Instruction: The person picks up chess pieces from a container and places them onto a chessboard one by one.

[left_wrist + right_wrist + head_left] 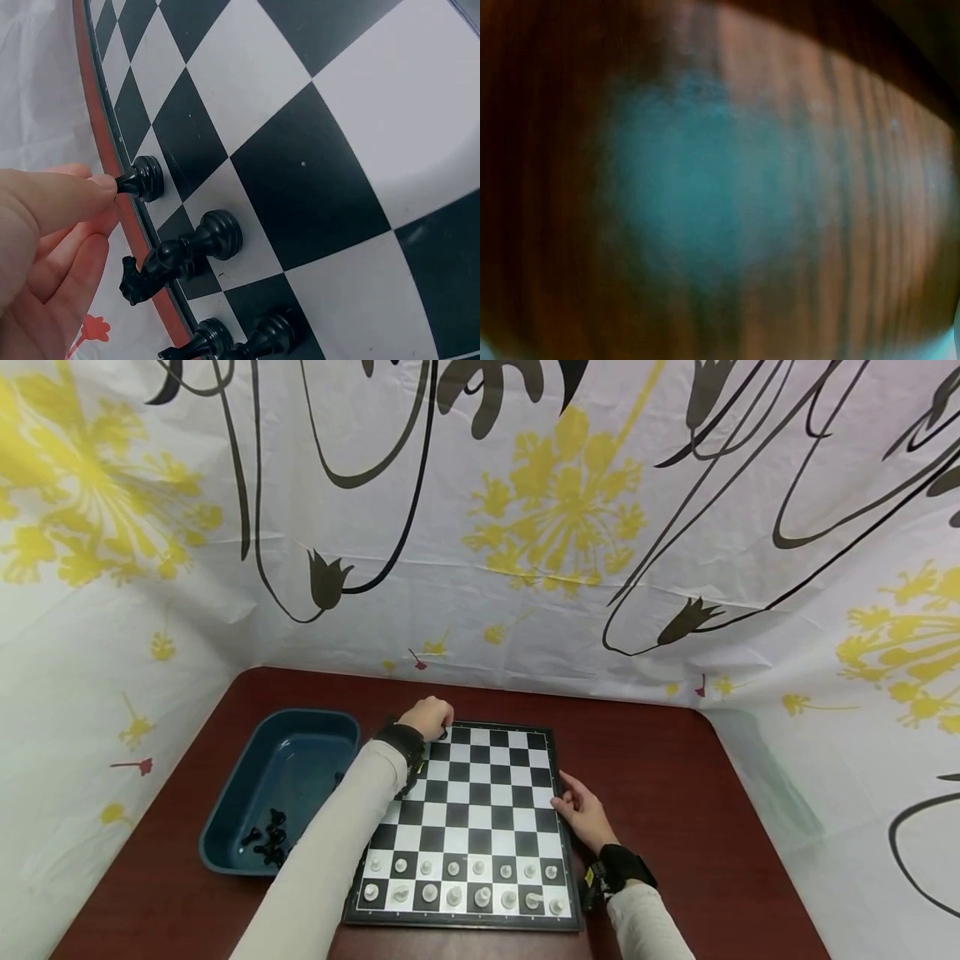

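At the far left of the chessboard point(480, 793), my left hand point(429, 718) pinches the top of a black chess piece point(150, 178) between thumb and fingers. That piece's base is at a square on the board's edge row, and its top is hidden by the fingertips. Beside it stand a black knight point(133, 283) and a black pawn point(219, 234), with more black pieces point(276, 334) further along. My right hand point(587, 814) rests at the board's right edge, thumb and fingers spread along the rim. White chess pieces point(482, 896) fill the two near rows.
A blue plastic bin point(300, 735) stands left of the board, with several black pieces point(273, 837) in it. The dark red table point(645, 752) is bordered by a patterned white cloth point(450, 643). The right wrist view shows only blurred wood grain.
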Demonstrator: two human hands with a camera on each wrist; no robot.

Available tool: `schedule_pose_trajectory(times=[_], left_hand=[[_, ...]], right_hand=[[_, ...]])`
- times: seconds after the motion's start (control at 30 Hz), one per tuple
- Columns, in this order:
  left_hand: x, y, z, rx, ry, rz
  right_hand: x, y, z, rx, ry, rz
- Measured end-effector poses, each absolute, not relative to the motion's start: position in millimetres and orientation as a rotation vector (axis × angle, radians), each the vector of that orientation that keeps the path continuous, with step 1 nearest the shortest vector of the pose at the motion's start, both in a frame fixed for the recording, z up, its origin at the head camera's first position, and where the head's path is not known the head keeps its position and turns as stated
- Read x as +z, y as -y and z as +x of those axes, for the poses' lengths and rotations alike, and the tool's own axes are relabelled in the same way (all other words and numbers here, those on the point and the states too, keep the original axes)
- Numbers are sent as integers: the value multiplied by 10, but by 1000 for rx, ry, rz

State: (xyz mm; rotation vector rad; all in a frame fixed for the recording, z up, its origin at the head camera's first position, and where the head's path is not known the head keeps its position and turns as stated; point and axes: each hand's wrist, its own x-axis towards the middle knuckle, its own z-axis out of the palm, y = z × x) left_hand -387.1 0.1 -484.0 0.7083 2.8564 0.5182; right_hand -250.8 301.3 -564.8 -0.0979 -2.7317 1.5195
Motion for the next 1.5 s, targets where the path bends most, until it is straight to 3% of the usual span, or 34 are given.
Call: schedule_pose_trajectory(times=[0.8,1.5], left_hand=[[-4325,358,-3800,504,-2905,789],[-4271,1382,-3582,500,-2974,662]], right_hand=[[-5632,-2980,-2498,1466,2762,-78],[-5644,-2997,-2499,1450,2814,-80]])
